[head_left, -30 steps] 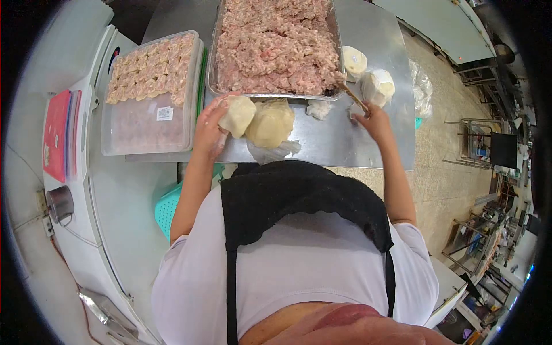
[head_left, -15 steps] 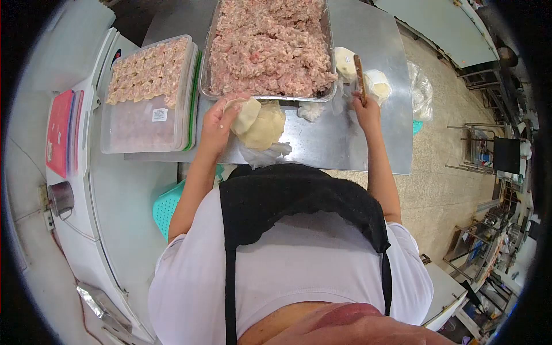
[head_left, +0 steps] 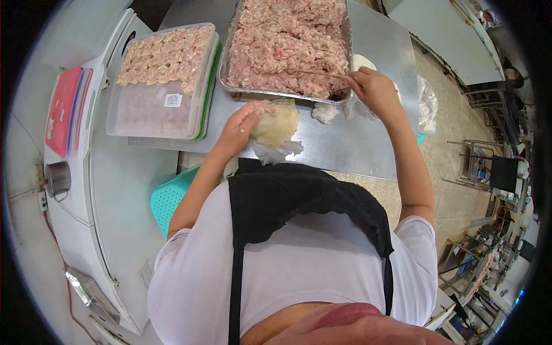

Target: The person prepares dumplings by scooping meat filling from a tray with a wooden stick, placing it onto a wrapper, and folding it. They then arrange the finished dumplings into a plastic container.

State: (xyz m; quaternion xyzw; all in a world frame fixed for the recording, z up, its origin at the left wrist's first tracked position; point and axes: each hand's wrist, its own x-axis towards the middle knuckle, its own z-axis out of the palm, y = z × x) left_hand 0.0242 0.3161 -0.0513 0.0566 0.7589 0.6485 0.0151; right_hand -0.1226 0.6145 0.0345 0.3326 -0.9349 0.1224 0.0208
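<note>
My right hand (head_left: 374,92) is closed on a thin wooden spatula (head_left: 322,74), whose far end lies in the minced meat (head_left: 287,43) filling a metal tray (head_left: 276,98). Below the tray's left corner, my left hand (head_left: 242,125) has its fingers curled at the stack of round dough wrappers (head_left: 277,122); whether it grips a wrapper is hard to make out. Under the stack is crumpled plastic (head_left: 277,152). Part of a white round item (head_left: 363,62) shows behind my right hand.
Left of the tray, a lidded plastic container (head_left: 149,109) carries rows of filled dumplings (head_left: 164,54). A crumpled white cloth (head_left: 325,113) lies by the tray's lower edge. A turquoise basket (head_left: 169,201) stands below the table (head_left: 368,149) at left.
My right hand has moved up and left, bringing the spatula from the table's right side into the meat. The wrapper raised in my left hand no longer shows. The whole view has shifted slightly.
</note>
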